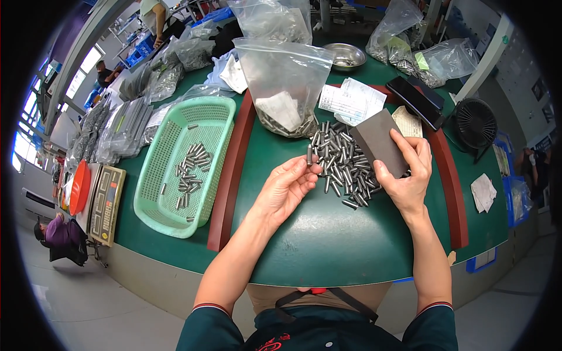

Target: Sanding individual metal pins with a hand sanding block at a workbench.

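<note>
**A Small Metal Pin Was Pinched in the Left Hand, a Dark Block Was Held in the Right**

The left hand [284, 190] pinched one small metal pin [309, 154] between the thumb and the fingers. The pin stood nearly upright at the fingertips, and its upper part rose free above them. Just beside it, to the right, lay the heap of similar pins [351, 172] on the green table [328, 245]. The right hand [410, 172] held the dark block [379, 143] by its right side, with the thumb on the near end and the fingers over the edge. This block was at the right of the heap (whether it touched the pins below, I cannot tell). More pins lay in the green basket [167, 226], well apart from both hands, on the left.
</note>
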`<state>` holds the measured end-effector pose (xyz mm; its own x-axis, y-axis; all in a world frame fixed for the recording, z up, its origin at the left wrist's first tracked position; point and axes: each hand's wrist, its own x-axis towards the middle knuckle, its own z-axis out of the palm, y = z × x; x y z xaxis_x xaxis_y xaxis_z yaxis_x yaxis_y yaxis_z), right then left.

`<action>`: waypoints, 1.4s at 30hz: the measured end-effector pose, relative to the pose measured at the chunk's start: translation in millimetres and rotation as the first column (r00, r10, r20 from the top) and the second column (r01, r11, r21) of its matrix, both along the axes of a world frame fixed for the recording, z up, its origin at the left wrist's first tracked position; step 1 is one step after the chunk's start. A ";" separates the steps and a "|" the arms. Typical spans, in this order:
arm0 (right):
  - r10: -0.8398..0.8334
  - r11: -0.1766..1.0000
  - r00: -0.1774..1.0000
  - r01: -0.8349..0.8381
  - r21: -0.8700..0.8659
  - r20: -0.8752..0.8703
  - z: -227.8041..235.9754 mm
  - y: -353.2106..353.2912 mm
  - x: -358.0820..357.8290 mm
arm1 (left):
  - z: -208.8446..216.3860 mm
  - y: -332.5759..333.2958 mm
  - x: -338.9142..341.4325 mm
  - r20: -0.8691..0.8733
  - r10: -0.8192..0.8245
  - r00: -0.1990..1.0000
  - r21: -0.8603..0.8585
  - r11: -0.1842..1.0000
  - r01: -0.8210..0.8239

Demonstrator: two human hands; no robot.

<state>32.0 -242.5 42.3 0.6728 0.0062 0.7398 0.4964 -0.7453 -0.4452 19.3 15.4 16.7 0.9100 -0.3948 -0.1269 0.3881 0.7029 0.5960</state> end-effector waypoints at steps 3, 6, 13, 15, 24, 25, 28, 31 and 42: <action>0.002 1.000 1.000 -0.002 0.003 0.000 -0.2 -0.2 0.1 | 2.8 -2.4 -1.2 -0.014 0.040 0.999 0.059 0.997 -0.040; 0.001 1.000 1.000 -0.001 0.000 0.004 -0.1 -0.3 0.1 | 2.5 -2.4 -1.1 -0.010 0.056 0.998 0.109 0.992 -0.055; 0.025 1.000 1.000 -0.025 0.005 0.013 0.2 0.5 -0.9 | 2.7 -3.4 -2.5 0.059 0.039 0.998 0.150 0.987 -0.048; 0.095 0.995 0.995 -0.095 0.031 -0.010 2.8 4.8 -5.9 | 4.1 -5.8 -3.4 0.063 0.055 0.996 0.213 0.975 -0.068; 0.256 0.960 0.965 -0.247 0.133 -0.060 -3.8 16.6 -10.0 | 5.5 -11.4 -6.9 0.207 -0.068 0.976 0.406 0.914 -0.022; 0.140 0.983 0.987 -0.129 0.133 -0.075 -5.9 9.9 -4.5 | 4.4 -8.3 -6.1 0.145 -0.060 0.988 0.327 0.945 0.010; 0.112 0.970 0.993 -0.099 0.223 -0.047 -3.7 -0.3 2.0 | -0.2 -4.8 -4.3 0.112 -0.055 0.992 0.173 0.984 0.035; 0.115 0.972 0.992 -0.102 0.212 -0.053 -1.7 1.7 0.5 | 5.2 -7.4 -4.2 0.100 -0.071 0.992 0.158 0.986 0.055; 0.095 0.982 0.994 -0.086 0.171 -0.044 -3.3 -0.3 1.7 | -4.0 -0.9 -1.2 -0.179 -0.135 0.975 -0.256 0.963 0.086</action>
<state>33.7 -242.8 39.0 0.7129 -0.0530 0.6993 0.5311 -0.6103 -0.5877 18.1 14.4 12.7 0.8266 -0.5325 -0.1822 0.5620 0.7639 0.3171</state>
